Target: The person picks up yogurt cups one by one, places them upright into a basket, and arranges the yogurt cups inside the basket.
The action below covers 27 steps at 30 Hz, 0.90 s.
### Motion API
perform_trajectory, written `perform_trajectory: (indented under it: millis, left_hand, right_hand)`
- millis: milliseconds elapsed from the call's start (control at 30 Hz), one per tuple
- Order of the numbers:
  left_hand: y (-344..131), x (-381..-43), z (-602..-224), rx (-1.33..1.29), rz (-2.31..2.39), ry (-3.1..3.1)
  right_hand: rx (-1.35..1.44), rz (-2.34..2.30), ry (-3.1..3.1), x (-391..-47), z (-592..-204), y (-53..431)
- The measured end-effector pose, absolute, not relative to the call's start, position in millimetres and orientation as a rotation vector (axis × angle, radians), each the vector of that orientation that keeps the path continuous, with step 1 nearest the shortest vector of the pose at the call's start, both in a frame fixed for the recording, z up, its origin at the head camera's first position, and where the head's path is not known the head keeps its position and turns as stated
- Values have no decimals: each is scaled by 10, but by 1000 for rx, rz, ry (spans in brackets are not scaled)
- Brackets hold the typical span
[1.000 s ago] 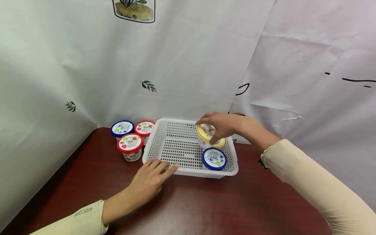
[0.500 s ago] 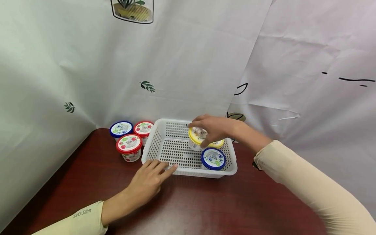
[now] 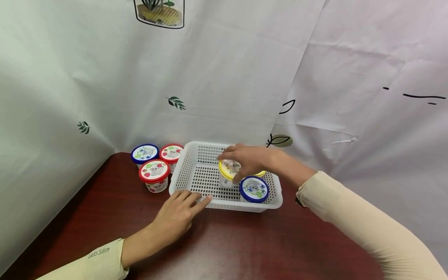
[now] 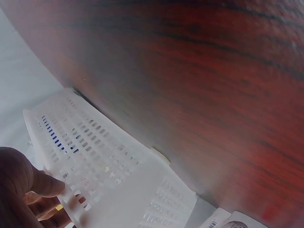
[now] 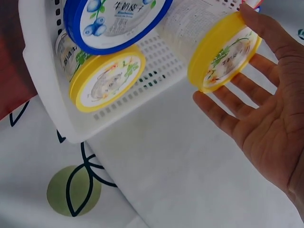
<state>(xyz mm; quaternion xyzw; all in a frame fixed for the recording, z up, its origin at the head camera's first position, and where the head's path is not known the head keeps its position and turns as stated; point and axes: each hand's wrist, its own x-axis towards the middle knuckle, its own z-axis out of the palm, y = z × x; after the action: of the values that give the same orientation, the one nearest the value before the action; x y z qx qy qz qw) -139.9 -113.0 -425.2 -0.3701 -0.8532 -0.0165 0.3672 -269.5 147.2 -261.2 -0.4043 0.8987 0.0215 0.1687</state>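
My right hand grips a yellow-lidded tub by its lid, thumb on one side and fingertips on the other. This tub is upright inside the white plastic basket, near its middle. Behind and to its right is a second yellow-lidded tub, mostly hidden in the head view. A blue-lidded tub stands at the basket's front right. My left hand holds the basket's front rim at the left; the left wrist view has its thumb against the outer wall and fingers past the rim.
Left of the basket, two red-lidded tubs and another blue-lidded tub stand close together on the dark red wooden table. A pale printed cloth hangs right behind the basket.
My right hand has moved left and toward me with the yellow-lidded tub, from above the basket's back right to near its middle. The left hand keeps its place on the rim.
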Motion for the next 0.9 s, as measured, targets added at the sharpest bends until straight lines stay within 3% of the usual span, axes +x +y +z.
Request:
perform_trajectory:
  millis: [900]
  left_hand:
    - [-1132, -1392, -4256, -948, -40, -2235]
  right_hand:
    - [-1197, 47, 2494, -2651, -2979, 1298]
